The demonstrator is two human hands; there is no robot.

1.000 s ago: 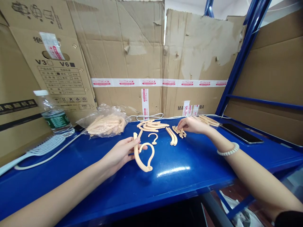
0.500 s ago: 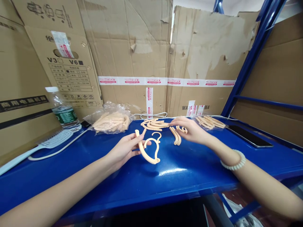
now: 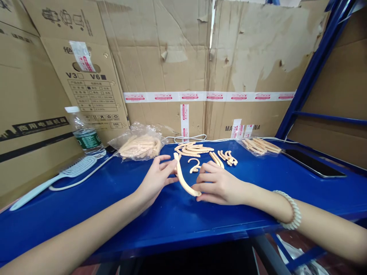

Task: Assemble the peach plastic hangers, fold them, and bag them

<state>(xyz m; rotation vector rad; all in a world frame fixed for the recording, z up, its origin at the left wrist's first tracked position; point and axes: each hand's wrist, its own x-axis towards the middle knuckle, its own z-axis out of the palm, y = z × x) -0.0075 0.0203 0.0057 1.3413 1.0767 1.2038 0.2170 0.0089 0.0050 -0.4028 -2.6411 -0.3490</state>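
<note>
My left hand [image 3: 160,173] is closed on the upper end of a curved, cream-coloured plastic folding hanger [image 3: 182,179]. At its lower end, the thumb and fingers of my right hand [image 3: 219,184] pinch the piece. The hanger's hook [image 3: 195,166] shows just above my right fingers, which hide part of it. Behind the hands lies a loose pile of cream hanger arms [image 3: 190,149]. A pair of arms [image 3: 217,159] rests side by side beyond my right hand, beside a small group of hooks [image 3: 229,157].
Clear bags of hanger parts lie at the back left [image 3: 140,145] and back right [image 3: 260,146]. A phone [image 3: 312,163] is on the right of the blue table [image 3: 160,225]. A hairbrush [image 3: 57,177], water bottle [image 3: 86,135] and white cable [image 3: 86,179] are on the left. Cardboard [image 3: 166,68] walls the back.
My right hand has come from the parts at the back to the hanger's lower end and now pinches it. My left hand keeps its hold. The view has shifted slightly.
</note>
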